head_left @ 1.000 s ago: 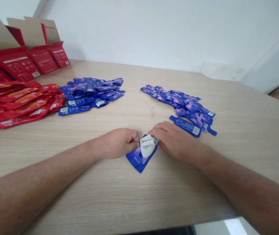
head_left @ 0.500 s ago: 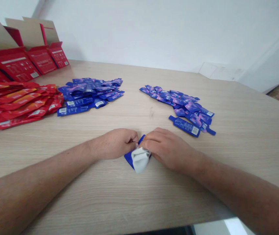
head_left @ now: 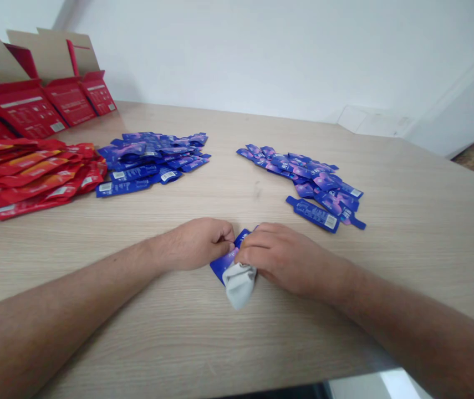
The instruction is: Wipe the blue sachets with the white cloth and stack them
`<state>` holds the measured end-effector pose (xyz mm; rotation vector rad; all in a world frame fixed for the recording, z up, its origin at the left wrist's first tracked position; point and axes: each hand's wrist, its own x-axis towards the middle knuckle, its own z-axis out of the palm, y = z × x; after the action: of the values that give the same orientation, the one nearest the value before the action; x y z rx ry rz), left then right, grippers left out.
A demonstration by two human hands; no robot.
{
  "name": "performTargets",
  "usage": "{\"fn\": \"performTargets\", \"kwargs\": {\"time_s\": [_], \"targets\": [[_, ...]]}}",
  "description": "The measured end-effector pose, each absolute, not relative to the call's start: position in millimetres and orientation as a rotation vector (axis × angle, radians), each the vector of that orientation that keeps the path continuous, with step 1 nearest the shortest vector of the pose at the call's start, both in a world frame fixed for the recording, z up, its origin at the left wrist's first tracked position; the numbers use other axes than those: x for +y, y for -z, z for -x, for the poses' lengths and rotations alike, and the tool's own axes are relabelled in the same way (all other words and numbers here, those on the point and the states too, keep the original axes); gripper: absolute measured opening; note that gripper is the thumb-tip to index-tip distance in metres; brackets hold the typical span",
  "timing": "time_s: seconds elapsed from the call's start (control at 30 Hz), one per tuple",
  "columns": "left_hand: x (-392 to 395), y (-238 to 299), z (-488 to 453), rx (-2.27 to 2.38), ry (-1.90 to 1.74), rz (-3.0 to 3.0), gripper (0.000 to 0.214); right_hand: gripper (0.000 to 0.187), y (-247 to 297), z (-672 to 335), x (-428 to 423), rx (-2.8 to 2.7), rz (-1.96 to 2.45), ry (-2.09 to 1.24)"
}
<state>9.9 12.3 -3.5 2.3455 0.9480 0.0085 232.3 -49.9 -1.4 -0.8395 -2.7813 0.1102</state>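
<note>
A: What's closest in?

B: The left hand (head_left: 195, 244) and the right hand (head_left: 287, 260), almost meeting on the worktop (head_left: 137, 299). A blue sachet (head_left: 224, 262) lies between them, partly under the right hand.

A: And the grips?

B: Both narrow. The left grip pinches the sachet's upper edge. The right grip curls over the sachet and holds a crumpled white cloth (head_left: 239, 285), which pokes out toward the near side and touches the sachet's lower end.

A: Further out?

B: Ahead and to the right, a single blue sachet (head_left: 312, 214) lies just beside a loose right-hand pile of blue sachets (head_left: 307, 173). A left-hand pile of blue sachets (head_left: 149, 159) sits well apart from it, next to a heap of red sachets (head_left: 32, 177).

A: Beyond those?

B: Open red cartons (head_left: 26, 108) stand at the far left corner, before a white wall (head_left: 261, 55).
</note>
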Motion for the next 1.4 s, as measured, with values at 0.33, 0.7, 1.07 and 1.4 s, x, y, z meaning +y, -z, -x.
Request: {"fn": "performTargets", "kwargs": {"time_s": [0.33,0.7,1.07,1.4], "targets": [[13.4,4.1,-9.0,0.951,-0.015,-2.352,0.019,0.019,1.0,-228.4,-51.9,-2.770,0.890,-0.120],[12.4,2.8,-9.6,0.955,-0.008,-2.351,0.020,0.019,0.3,-227.9,-52.5,-2.754,0.866,-0.117],[12.6,2.3,-9.8,0.954,-0.010,-2.349,0.019,0.020,0.4,-229.6,-49.5,-2.735,0.895,-0.127],[11.2,1.5,-10.6,0.972,-0.002,-2.336,0.020,0.020,0.4,-231.4,-47.2,-2.695,0.992,-0.088]]}}
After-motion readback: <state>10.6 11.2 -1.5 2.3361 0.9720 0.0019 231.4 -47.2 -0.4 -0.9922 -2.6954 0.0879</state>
